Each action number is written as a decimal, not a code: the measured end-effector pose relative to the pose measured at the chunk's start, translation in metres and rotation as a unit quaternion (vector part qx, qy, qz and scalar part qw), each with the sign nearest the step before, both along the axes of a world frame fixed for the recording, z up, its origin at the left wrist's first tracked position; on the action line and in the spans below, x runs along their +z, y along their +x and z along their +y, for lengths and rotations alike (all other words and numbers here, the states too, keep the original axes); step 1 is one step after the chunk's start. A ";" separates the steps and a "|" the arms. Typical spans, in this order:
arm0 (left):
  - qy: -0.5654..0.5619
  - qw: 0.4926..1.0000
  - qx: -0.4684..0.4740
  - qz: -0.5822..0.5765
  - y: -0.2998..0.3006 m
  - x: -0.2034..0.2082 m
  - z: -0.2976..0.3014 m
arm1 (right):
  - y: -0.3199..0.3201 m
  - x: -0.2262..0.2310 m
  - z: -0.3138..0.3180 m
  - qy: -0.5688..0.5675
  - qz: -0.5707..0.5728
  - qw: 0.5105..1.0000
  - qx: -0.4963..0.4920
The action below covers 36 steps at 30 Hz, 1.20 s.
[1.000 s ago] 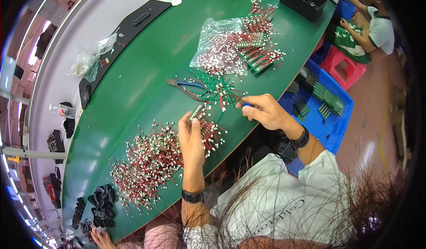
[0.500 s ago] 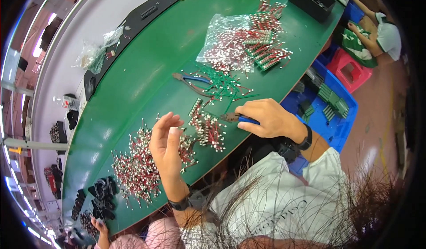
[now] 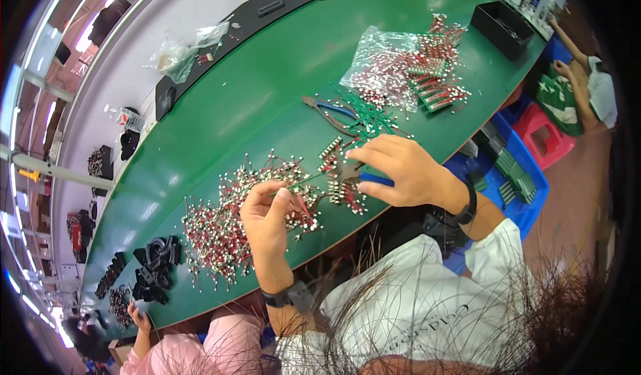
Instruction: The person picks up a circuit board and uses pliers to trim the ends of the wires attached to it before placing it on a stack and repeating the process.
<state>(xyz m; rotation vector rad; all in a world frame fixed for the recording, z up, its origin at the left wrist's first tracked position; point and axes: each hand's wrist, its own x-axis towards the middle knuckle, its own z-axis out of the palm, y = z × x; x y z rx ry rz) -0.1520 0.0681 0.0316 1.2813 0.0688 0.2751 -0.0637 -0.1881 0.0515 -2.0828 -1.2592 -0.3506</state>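
Observation:
My right hand (image 3: 410, 171) is closed on a pair of cutting pliers with blue handles (image 3: 376, 178), whose dark jaws point left. My left hand (image 3: 266, 218) pinches the end of a thin green strip (image 3: 302, 182) between thumb and fingers. The strip reaches toward the plier jaws; whether they touch it I cannot tell. Under and between my hands lie small circuit boards with red wires and white connectors (image 3: 344, 193). Left of them spreads a big pile of red-wired pieces with white ends (image 3: 217, 225), partly hidden by my left hand.
Beyond lie a second pair of pliers (image 3: 328, 109), green scrap strips (image 3: 367, 111) and a clear bag (image 3: 377, 58) over wired boards. A black bin (image 3: 502, 29) stands far right, a blue crate (image 3: 534, 201) below the table edge. Co-workers sit at right and lower left, near black parts (image 3: 157, 261).
My left hand has closed from open fingers into a pinch on the green strip. The whole view has shifted, with the table sitting further right.

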 end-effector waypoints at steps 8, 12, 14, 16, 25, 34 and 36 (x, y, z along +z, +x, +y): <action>-0.198 0.979 -0.051 0.020 -0.019 -0.023 -0.021 | -0.007 -0.012 0.035 0.164 0.276 0.946 0.045; -0.200 0.978 -0.045 0.027 -0.024 -0.016 -0.037 | -0.008 -0.004 0.061 0.165 0.300 0.934 0.104; -0.165 0.986 -0.019 0.029 -0.026 -0.010 -0.036 | -0.004 0.003 0.076 0.155 0.297 0.929 0.155; -0.107 0.993 0.027 0.034 -0.029 -0.006 -0.031 | 0.002 0.009 0.089 0.120 0.298 0.930 0.182; 0.143 0.962 0.232 -0.030 -0.045 0.019 0.010 | 0.026 0.047 0.162 0.012 0.239 0.915 0.324; 0.001 0.945 0.311 -0.099 -0.056 0.020 0.046 | 0.031 0.052 0.175 0.006 0.157 0.920 0.359; -0.008 0.947 0.298 -0.116 -0.055 0.020 0.048 | 0.032 0.053 0.174 -0.004 0.169 0.919 0.357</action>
